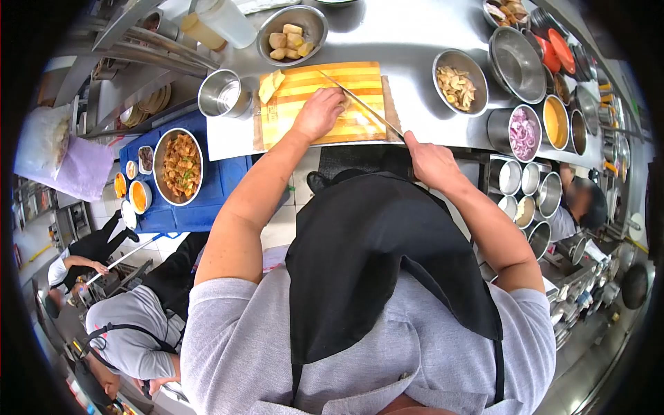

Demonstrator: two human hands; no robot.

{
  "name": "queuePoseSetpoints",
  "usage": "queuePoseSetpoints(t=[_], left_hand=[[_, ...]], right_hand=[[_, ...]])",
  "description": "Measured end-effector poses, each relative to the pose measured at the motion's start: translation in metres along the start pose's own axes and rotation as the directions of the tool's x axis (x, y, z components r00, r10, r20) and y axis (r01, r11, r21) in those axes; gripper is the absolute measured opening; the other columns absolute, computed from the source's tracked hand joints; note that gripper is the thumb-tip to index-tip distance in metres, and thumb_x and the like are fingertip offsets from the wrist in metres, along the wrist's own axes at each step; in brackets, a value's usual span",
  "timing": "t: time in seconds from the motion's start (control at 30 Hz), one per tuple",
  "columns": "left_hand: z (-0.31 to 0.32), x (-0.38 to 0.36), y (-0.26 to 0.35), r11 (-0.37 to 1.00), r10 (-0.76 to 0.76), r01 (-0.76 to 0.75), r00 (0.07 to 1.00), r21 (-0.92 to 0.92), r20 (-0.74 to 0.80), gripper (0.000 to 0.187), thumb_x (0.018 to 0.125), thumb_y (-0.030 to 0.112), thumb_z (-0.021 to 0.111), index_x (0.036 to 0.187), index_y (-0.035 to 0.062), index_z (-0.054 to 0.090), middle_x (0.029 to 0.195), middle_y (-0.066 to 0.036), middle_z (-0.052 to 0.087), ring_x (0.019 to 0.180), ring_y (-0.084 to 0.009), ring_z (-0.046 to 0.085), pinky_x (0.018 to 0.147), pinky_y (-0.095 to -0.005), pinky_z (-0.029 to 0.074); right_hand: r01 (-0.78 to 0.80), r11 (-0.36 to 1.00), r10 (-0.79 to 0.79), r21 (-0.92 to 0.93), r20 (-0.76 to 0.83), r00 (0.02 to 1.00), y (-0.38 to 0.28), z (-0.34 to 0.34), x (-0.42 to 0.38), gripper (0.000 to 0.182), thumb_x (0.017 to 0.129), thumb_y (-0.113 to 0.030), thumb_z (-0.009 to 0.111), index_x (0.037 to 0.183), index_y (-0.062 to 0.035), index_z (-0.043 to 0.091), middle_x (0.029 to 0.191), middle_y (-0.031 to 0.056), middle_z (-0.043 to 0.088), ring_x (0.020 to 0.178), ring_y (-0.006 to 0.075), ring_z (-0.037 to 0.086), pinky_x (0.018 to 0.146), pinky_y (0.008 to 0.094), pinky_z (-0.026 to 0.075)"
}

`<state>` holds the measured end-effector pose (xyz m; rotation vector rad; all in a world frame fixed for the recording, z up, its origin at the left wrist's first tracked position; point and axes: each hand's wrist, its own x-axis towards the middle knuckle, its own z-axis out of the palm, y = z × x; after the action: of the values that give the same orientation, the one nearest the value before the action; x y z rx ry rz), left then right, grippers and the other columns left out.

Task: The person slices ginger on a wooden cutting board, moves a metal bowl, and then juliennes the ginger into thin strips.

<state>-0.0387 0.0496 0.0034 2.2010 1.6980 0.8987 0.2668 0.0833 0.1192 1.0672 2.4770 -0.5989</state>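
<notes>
Right now the left hand presses down on a pale food piece, mostly hidden, on the striped cutting board; the right hand, grip clamped on the long knife, slices it. It looks soft, slippery; best pinned from above.

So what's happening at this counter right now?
A person in a black apron is cutting on a striped wooden cutting board. The left hand presses food down on the board, and the right hand holds a long knife angled across it. Cut pieces lie at the board's corner, and a metal bowl of chunks sits behind.
</notes>
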Motion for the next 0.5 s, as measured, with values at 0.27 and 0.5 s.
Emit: queuePoseSetpoints(t=[0.27, 0.5], left_hand=[[0.000, -0.003, 0.001, 0.999, 0.007, -0.009, 0.999, -0.035, -0.032, 0.023, 0.087, 0.006, 0.072, 0.110, 0.0045, 0.069, 0.118, -0.012, 0.067, 0.111, -0.0335, 0.062, 0.098, -0.0420, 0.051], [0.004, -0.003, 0.002, 0.999, -0.012, 0.010, 0.999, -0.040, -0.053, 0.022, 0.087, 0.007, 0.071, 0.109, 0.0045, 0.069, 0.118, -0.012, 0.067, 0.111, -0.0334, 0.062, 0.099, -0.0419, 0.051]], right_hand=[[0.013, 0.999, -0.011, 0.053, -0.043, 0.999, -0.004, 0.005, 0.008, 0.028, 0.090, -0.001, 0.050, 0.117, -0.0020, 0.043, 0.080, 0.0254, 0.070, 0.080, 0.0472, 0.069, 0.069, 0.0585, 0.052], [0.016, 0.999, -0.015, 0.044, -0.025, 1.000, -0.002, 0.017, 0.013, 0.030, 0.092, -0.002, 0.051, 0.121, -0.0015, 0.044, 0.083, 0.0254, 0.072, 0.082, 0.0447, 0.072, 0.071, 0.0573, 0.054]])
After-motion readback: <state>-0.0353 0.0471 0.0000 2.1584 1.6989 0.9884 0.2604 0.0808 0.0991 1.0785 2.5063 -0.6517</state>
